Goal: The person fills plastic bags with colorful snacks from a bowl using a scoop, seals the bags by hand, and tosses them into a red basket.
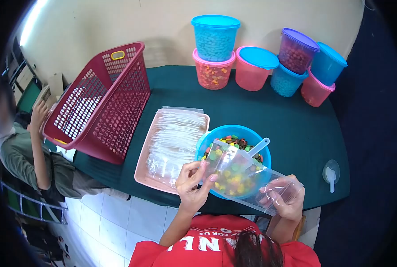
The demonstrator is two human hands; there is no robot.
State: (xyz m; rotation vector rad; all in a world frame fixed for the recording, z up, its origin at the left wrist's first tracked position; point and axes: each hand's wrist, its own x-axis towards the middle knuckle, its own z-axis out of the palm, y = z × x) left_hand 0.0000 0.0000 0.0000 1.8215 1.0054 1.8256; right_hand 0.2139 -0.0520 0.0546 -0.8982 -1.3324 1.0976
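A clear plastic bag (234, 180) stretches flat between my two hands, above a blue basin (269, 162). The thumb and fingers of my left hand (192, 184) pinch its left end. My right hand (285, 198) has its curled fingers at the other end, seen partly through the film. Small round pieces (238, 141) in yellow, green, pink and brown fill the basin, some showing through the bag. A pale scoop handle (260, 147) sticks up out of them. Left of the basin, a pink tray (140, 171) holds a stack of clear plastic bags (176, 138).
Lidded tubs (216, 38) in blue, pink and purple stand stacked along the wall. A maroon laundry basket (114, 115) occupies the table's left side, with another person (34, 155) beyond it. Near the right edge lies a small clear dish with a white spoon (330, 174).
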